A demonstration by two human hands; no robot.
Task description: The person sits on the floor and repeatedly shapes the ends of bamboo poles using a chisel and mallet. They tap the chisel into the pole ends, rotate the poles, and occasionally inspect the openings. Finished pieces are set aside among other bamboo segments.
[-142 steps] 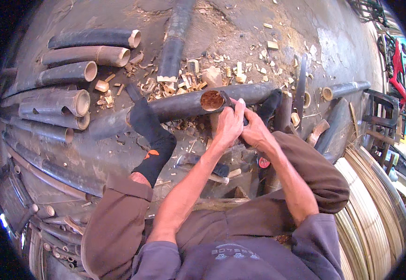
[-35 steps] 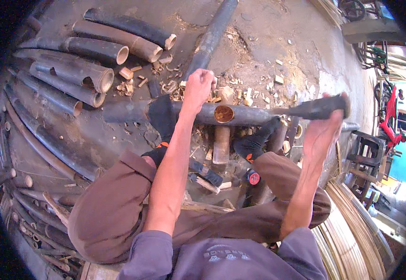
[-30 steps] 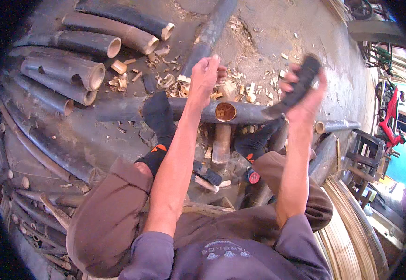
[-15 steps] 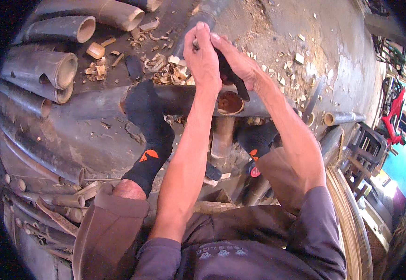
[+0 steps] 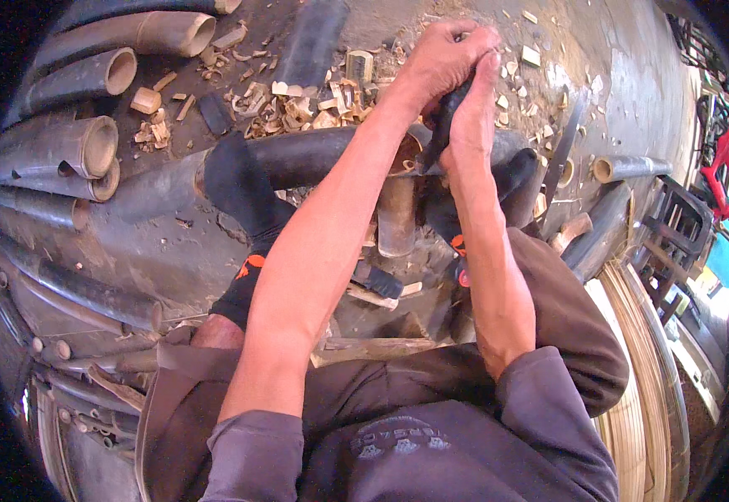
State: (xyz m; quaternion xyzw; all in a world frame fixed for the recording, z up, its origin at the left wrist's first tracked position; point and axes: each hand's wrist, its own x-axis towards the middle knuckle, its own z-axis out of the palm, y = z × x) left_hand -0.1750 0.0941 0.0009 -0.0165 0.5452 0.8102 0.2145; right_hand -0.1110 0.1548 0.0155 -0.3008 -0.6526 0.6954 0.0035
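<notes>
A thick dark bamboo pole (image 5: 314, 155) lies across in front of me, a cut-out hole (image 5: 406, 157) in its upper side. My left hand (image 5: 441, 63) is closed at the upper end of a dark, narrow blade-like tool (image 5: 441, 125). Pressed along the tool's right side, my right hand (image 5: 472, 125) is closed on it too. The tool slants down, and its lower end is at the right edge of the hole. My fingers cover its handle, so its exact kind is unclear. My left foot (image 5: 243, 171), in a dark sock, rests against the pole.
Bamboo chips (image 5: 323, 109) are strewn beyond the pole. Several cut bamboo tubes (image 5: 80, 138) lie at the left. A saw-like blade (image 5: 565, 138) stands out at the right, near a short bamboo tube (image 5: 628, 167). Split bamboo strips (image 5: 632, 402) lie beside my right leg.
Both hands and the tool have shifted to the right, and the tool's lower end now covers part of the hole. The view has shifted slightly too.
</notes>
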